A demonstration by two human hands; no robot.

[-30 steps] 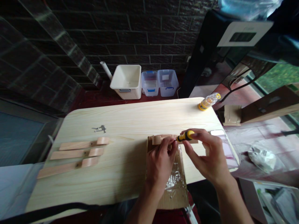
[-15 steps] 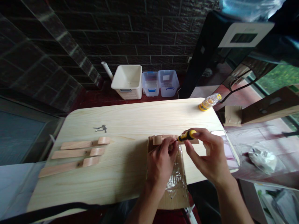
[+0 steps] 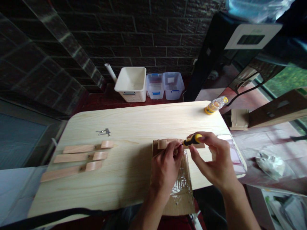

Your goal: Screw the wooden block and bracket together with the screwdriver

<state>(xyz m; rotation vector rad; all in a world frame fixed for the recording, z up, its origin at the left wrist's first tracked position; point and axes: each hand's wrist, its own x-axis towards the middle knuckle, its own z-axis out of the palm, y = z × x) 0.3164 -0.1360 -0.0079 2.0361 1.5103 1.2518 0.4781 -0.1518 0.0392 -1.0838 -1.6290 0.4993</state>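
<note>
My right hand (image 3: 213,156) grips a black-and-yellow screwdriver (image 3: 193,139) by the end of its handle, thumb and fingers around it. The shaft slants down to the left, and its tip meets the fingertips of my left hand (image 3: 168,163). Those fingers are pinched together over a wooden piece (image 3: 162,144); whatever small thing is between them is hidden. The wooden piece has a rounded block at its left end and lies across the far end of a tape-covered cardboard box (image 3: 178,204). On the left, three similar wooden pieces (image 3: 74,157) lie side by side.
Several screws (image 3: 105,131) lie loose on the pale wooden table (image 3: 134,121). A clear bottle with a yellow base (image 3: 213,106) stands at the far right corner, and a phone (image 3: 232,153) lies by the right edge. Plastic bins (image 3: 131,95) sit on the floor beyond.
</note>
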